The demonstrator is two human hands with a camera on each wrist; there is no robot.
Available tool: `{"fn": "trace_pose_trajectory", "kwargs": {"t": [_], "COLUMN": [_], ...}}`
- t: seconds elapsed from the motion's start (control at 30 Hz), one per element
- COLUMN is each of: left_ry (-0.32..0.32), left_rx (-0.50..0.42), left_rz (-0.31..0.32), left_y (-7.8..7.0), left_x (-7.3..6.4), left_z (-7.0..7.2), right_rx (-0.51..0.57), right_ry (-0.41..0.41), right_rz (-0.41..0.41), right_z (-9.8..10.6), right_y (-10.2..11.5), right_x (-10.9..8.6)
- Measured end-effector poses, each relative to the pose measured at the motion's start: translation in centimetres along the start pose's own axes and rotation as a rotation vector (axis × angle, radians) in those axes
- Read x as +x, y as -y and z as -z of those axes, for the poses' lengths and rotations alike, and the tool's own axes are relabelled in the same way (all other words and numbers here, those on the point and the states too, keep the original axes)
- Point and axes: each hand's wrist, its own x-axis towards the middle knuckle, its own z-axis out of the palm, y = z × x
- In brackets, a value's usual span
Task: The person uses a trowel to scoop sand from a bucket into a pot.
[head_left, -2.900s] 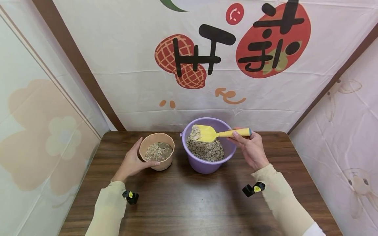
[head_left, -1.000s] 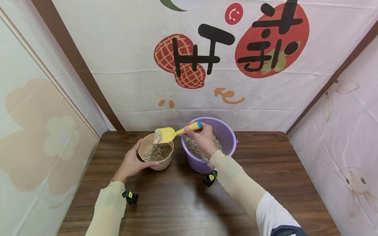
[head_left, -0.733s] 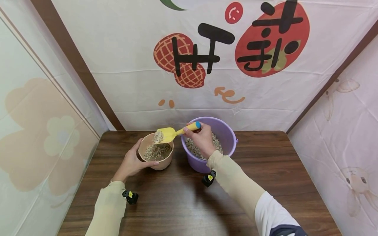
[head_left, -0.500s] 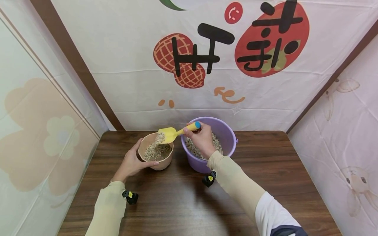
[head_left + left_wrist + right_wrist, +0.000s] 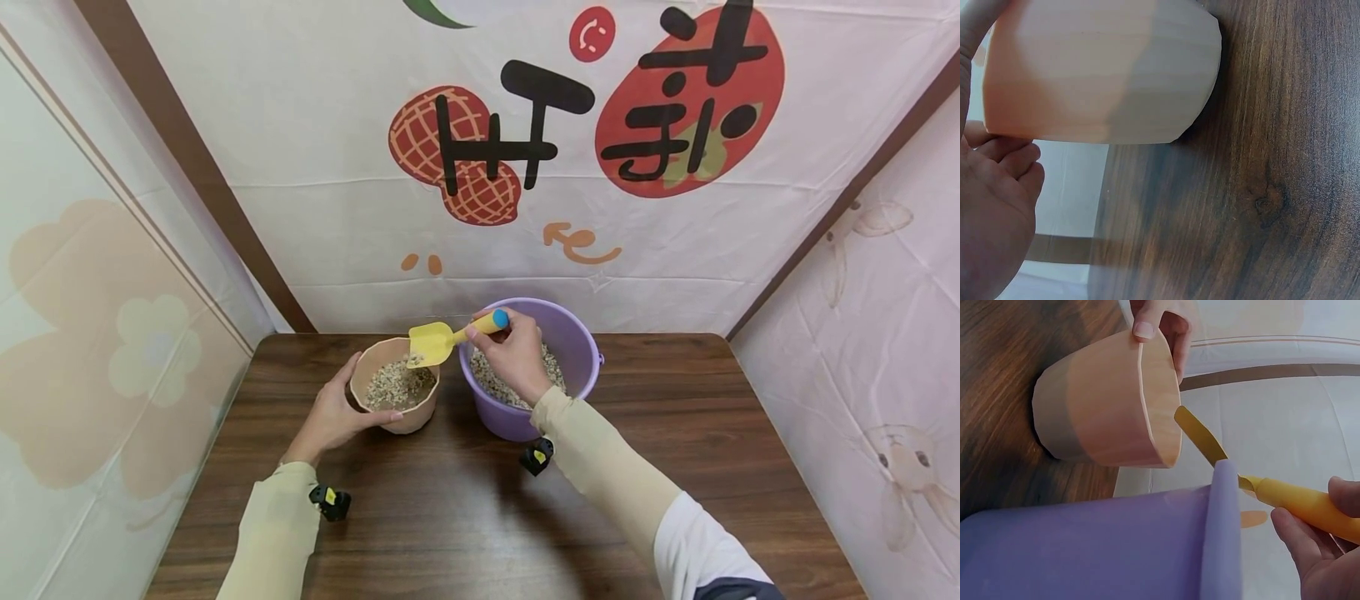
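A peach flowerpot (image 5: pixel 417 417) stands on the table at left, with grey-beige gravel (image 5: pixel 393 387) inside. My left hand (image 5: pixel 337 417) grips it, thumb over the near rim and fingers round its far left side; the left wrist view shows the pot wall (image 5: pixel 1097 75) beside the palm. In my right hand (image 5: pixel 516 354) is a yellow toy shovel (image 5: pixel 431 343), pinched by its handle. Its blade tilts down over the pot's right rim, a few grains near the tip. Under that hand stands a purple bucket (image 5: pixel 506 421), partly filled with gravel (image 5: pixel 555 367).
The brown wooden table (image 5: pixel 450 525) meets a printed white cloth wall (image 5: pixel 337 250) just behind bucket and pot. More cloth walls close off the left and right sides. Bucket and pot stand a small gap apart.
From above the bucket, my right hand has brought the loaded shovel left over the pot. The blade has tipped and its gravel has mostly slid off. My left hand has stayed put.
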Motion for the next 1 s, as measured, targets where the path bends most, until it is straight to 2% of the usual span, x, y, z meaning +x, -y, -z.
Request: {"fn": "trace_pose_trajectory", "kwargs": {"t": [0.27, 0.8, 1.0], "left_ry": [-0.002, -0.007, -0.004], "left_rx": [-0.005, -0.017, -0.016], "left_rz": [0.001, -0.010, 0.004], "left_y": [0.1, 0.2, 0.2], "left_x": [0.0, 0.1, 0.1], "left_z": [0.0, -0.1, -0.1], "right_rx": [-0.033, -0.025, 0.001], "right_ry": [-0.009, 0.018, 0.004], "right_rz": [0.066, 0.089, 0.107], "right_z": [0.2, 0.7, 1.1], "right_y": [0.2, 0.4, 0.2], "right_x": [-0.1, -0.1, -0.1]}}
